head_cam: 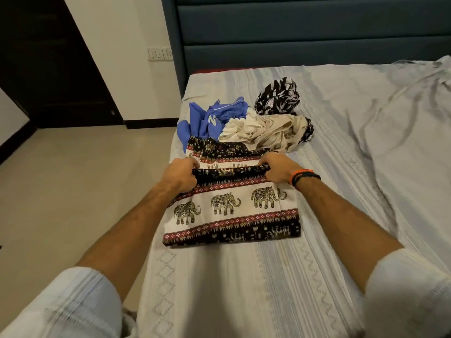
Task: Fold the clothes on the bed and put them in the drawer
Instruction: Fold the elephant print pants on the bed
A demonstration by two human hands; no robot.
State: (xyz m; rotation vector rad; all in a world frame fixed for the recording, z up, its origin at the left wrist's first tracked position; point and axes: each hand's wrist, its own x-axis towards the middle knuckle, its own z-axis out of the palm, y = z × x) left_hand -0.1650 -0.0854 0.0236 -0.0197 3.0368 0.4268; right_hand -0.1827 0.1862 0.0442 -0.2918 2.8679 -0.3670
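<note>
An elephant-print garment (231,211), black, white and red, lies partly folded on the bed's near left part. My left hand (181,175) grips its folded far edge at the left corner. My right hand (278,168), with orange and black wristbands, grips the same edge at the right corner. Behind it lies a heap of unfolded clothes: a blue garment (210,118), a cream garment (266,132) and a black-and-white leaf-print garment (278,96). No drawer is in view.
The bed (341,191) has a grey striped sheet, rumpled at the right, and a dark blue padded headboard (305,32). A tiled floor (73,179) lies to the left, with a dark door (48,57) and a wall switch plate (159,54) beyond.
</note>
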